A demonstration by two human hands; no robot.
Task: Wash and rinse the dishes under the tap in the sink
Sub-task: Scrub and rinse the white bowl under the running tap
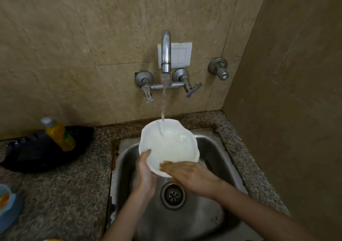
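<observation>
- Water runs from the tap [166, 55] in a thin stream [163, 102] that lands inside a white bowl [170, 144], which is held straight below the tap, over the back of the sink [212, 213].
- The bowl is tilted, with its inside facing up and toward the person. It looks wet and glossy. I can make out no food on it, and I cannot tell whether any suds are left.
- The left hand [146, 174] grips the bowl's rim on the side left of the tap, with the thumb hooked over the edge and the fingers underneath.
- The right hand [188, 176] lies across the bowl's near rim with its fingers stretched flat and close together. They are blurred, so I judge it to be rubbing the surface.
- The drain [173, 194] shows below the tap, nearer the person than the bowl, and no other dish lies in the part of the basin I can see.
- On the desk [64, 194], left of the tap, a yellow bottle [60, 134] leans over a black pan [37, 153]. Further left, a blue item [7, 203] is cut off by the edge.
- My reading is that this bowl is mid-rinse and close to done, needing only a last swipe and a shake-off.
- Whether the pan or the blue item is also waiting for a wash I cannot say. If so, a good part of the job remains.
</observation>
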